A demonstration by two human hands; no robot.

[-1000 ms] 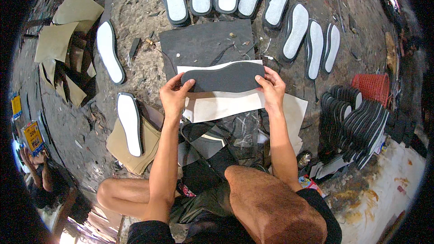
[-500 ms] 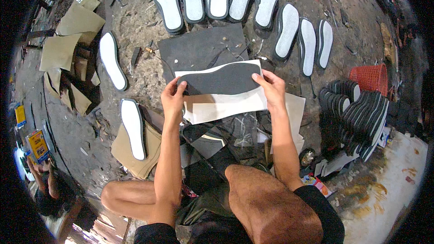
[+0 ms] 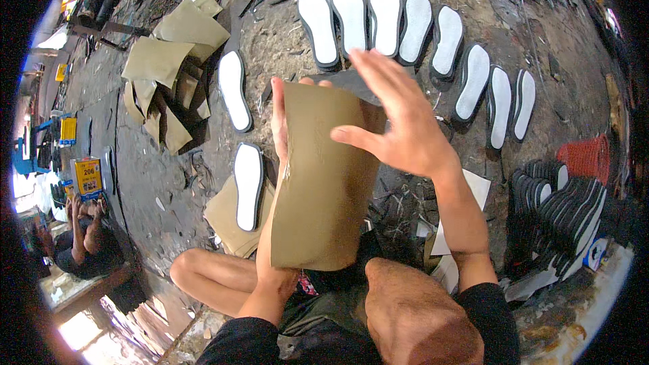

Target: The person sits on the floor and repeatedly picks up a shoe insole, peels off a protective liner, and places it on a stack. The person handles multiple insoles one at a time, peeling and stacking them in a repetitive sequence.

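Note:
My left hand (image 3: 279,125) grips a tan sheet (image 3: 324,182) from behind, with the thumb along its left edge and fingertips showing over the top. The sheet stands lengthwise in front of me and curves slightly away on its right side. Whatever lies behind it is hidden, so the dark sole seen earlier does not show. My right hand (image 3: 409,122) is raised over the sheet's upper right part, fingers stretched and thumb apart, holding nothing. Beyond it, white-topped soles with dark edges (image 3: 385,20) lie in an arc on the ground.
At left lie two more white-topped soles (image 3: 235,91) and a heap of tan sheet pieces (image 3: 159,61). Stacked dark soles (image 3: 561,209) stand at right beside a red basket (image 3: 585,157). Far left, another person (image 3: 88,243) sits handling something.
The dark sole on its white sheet has gone from sight; a tan face now shows, turned lengthwise. My right hand has let go and risen. The view has shifted left.

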